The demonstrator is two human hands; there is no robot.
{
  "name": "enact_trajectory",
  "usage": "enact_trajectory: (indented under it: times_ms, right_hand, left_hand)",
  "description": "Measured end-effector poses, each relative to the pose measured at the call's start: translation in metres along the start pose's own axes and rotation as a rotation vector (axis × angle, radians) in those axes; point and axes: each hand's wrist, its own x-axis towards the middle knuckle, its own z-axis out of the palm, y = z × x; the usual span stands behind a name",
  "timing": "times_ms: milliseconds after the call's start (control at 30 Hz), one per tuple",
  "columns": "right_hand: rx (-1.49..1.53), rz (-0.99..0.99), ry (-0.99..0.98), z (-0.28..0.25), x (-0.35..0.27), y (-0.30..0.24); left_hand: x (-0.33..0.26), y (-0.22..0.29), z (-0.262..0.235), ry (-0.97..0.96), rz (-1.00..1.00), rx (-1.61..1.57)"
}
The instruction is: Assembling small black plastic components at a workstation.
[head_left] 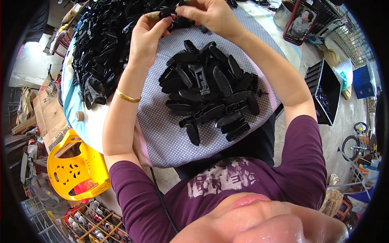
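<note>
Near the top edge of the head view, my left hand (146, 36) is closed, its thumb and fingers pinching a small black plastic piece (166, 13). Just to its right, my right hand (210, 16) has its thumb and fingers pressed together close to that piece; whatever they grip is cut off by the frame edge. Tan tape wraps a finger of the left hand. Below both hands, a loose pile of elongated black plastic parts (221, 81) lies on a grey dotted cloth (162, 141). A much larger heap of black plastic parts (97, 48) spreads at the far left.
A phone (300, 22) stands at the far right beside a metal pot (283, 16). Right of the table is a black crate (332, 93). On the left are a tape roll (79, 116), a dark glove (95, 91) and a yellow plastic chair (77, 170).
</note>
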Motion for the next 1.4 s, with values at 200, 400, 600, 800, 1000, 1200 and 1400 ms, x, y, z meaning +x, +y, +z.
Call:
enact_trajectory:
  times_ms: [200,400,600,800,1000,1200,1400]
  right_hand:
    - [0.048,-0.126,-0.219,0.007,-0.012,-0.006]
    - [-0.168,-0.154,-0.133,0.001,-0.013,-0.014]
    - [0.100,-0.297,-0.161,-0.004,-0.012,0.007]
    - [0.067,-0.025,-0.082,0.005,-0.015,-0.019]
    - [-0.420,-0.535,-0.020,-0.005,-0.013,-0.013]
    - [-0.522,-0.660,-0.033,-0.002,-0.015,-0.023]
    - [-0.611,-0.630,0.037,0.005,-0.025,-0.028]
  left_hand:
    - [-0.013,0.016,0.015,-0.086,0.104,0.549]
    - [-0.017,0.011,0.018,-0.130,0.233,0.734]
    - [-0.011,0.009,0.011,-0.081,0.012,0.201]
    - [-0.005,0.003,-0.010,-0.042,-0.054,0.108]
    - [-0.010,0.021,0.006,-0.026,-0.011,0.299]
    - [-0.009,0.027,-0.003,-0.062,0.011,0.412]
    - [-0.016,0.013,0.021,0.000,-0.032,0.052]
